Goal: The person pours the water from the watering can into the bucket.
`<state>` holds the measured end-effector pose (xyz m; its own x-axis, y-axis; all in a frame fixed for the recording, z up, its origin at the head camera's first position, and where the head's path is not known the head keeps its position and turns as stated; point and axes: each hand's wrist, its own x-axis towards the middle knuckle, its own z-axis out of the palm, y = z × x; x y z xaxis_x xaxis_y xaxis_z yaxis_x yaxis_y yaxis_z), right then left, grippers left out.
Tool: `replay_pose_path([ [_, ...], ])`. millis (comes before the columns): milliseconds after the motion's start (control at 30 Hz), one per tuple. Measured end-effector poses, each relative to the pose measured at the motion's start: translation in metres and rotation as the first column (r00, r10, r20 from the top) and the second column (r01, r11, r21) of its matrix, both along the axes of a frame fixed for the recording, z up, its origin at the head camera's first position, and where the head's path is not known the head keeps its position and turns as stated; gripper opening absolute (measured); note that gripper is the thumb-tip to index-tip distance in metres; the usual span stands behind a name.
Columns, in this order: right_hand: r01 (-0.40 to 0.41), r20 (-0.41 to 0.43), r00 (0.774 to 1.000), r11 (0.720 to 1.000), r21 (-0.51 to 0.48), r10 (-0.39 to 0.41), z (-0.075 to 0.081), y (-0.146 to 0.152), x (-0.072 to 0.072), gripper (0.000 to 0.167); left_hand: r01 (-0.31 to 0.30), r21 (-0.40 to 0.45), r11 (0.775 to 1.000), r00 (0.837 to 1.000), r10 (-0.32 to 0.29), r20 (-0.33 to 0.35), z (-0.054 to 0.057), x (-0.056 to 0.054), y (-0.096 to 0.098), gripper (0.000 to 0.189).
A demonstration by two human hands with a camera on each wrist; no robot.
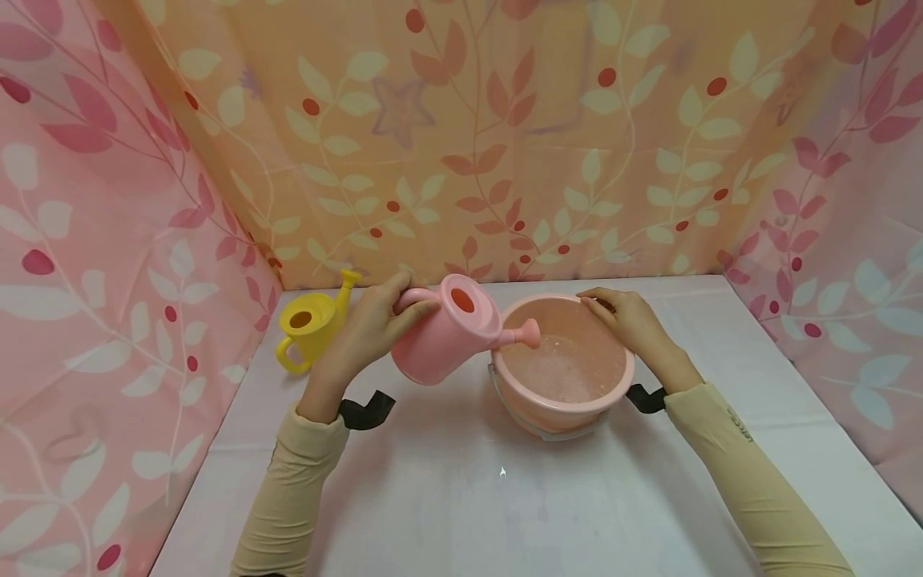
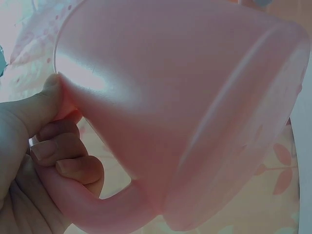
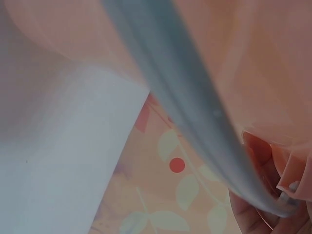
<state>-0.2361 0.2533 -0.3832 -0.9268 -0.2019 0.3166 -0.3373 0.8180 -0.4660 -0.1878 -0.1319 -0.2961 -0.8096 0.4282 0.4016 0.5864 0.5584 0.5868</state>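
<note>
My left hand grips the handle of a pink watering can, its fingers curled round the handle in the left wrist view and the thumb against the can. The can is tilted to the right, with its sprinkler head over the opening of a light pink bucket. At the bucket's far right rim, my right hand holds the edge. The right wrist view shows the bucket's grey handle hanging down, with the right fingers around the rim near its end, partly hidden. Small bright specks dot the bucket's inside.
A yellow watering can stands at the back left of the white table, beside my left wrist. Patterned cloth encloses the table at the back and both sides. Each wrist carries a black mount.
</note>
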Motion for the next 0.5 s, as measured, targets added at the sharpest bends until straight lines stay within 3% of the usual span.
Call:
replay_pose_path([
  [500, 0.005, 0.010, 1.000, 1.000, -0.022, -0.005, -0.0014, 0.0001, -0.0001, 0.029, 0.004, 0.005, 1.000, 1.000, -0.004, -0.002, 0.0004, 0.0002, 0.0033, 0.030],
])
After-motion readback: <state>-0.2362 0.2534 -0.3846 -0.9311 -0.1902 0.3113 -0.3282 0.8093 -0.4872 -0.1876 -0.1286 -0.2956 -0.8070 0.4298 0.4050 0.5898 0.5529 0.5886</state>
